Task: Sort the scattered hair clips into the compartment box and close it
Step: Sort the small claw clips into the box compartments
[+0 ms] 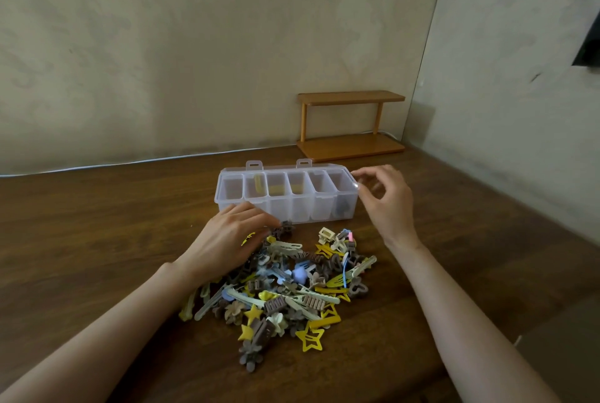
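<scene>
Hair clips (285, 285) form a mixed heap on the worktop (97, 240), just on the near side of the compartment box (285, 207). The left hand (233, 240) lies palm-down on the heap's far left edge, fingertips touching a brown clip (283, 231). Its thumb is hidden, so a pinch cannot be confirmed. That clip sits beyond and to the right of the hand, just beside the box's front wall. The right hand (386, 201) hovers at the box's right end, fingers loosely curled, with nothing visible in them. The box's long axis runs left to right, with six compartments in one row and the lid (303, 163) open behind. Yellow pieces sit in the middle cells and a dark one in the rightmost. Heap colours are brown, yellow, cream and blue; shapes include stars, flowers and long bars.
</scene>
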Action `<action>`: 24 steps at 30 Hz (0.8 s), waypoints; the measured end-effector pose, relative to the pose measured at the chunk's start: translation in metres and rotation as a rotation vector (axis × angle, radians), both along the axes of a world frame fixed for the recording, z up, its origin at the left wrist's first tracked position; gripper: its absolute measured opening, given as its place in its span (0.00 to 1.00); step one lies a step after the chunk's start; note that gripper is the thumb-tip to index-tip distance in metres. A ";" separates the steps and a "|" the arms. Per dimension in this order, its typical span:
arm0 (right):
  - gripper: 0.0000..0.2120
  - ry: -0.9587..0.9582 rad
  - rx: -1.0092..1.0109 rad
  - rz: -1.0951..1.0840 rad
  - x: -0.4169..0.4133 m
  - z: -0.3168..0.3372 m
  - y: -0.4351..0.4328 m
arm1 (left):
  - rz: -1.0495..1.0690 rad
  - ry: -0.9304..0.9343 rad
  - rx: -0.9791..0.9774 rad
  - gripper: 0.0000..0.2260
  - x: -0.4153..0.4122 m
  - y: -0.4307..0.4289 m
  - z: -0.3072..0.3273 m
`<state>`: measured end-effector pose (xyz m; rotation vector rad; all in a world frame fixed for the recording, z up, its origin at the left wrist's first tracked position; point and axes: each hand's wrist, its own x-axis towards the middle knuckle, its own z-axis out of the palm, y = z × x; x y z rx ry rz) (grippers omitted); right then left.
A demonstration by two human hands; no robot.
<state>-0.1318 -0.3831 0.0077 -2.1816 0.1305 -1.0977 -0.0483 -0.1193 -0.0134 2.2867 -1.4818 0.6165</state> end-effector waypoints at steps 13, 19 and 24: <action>0.12 0.584 -0.461 0.129 -0.011 0.002 0.026 | 0.004 0.071 0.024 0.11 -0.003 0.001 0.005; 0.08 0.328 -0.047 0.294 -0.010 0.003 0.020 | -0.029 0.173 0.054 0.14 -0.002 -0.001 0.010; 0.11 0.091 0.032 0.029 -0.001 -0.001 0.004 | -0.043 0.265 0.043 0.22 -0.002 -0.004 0.011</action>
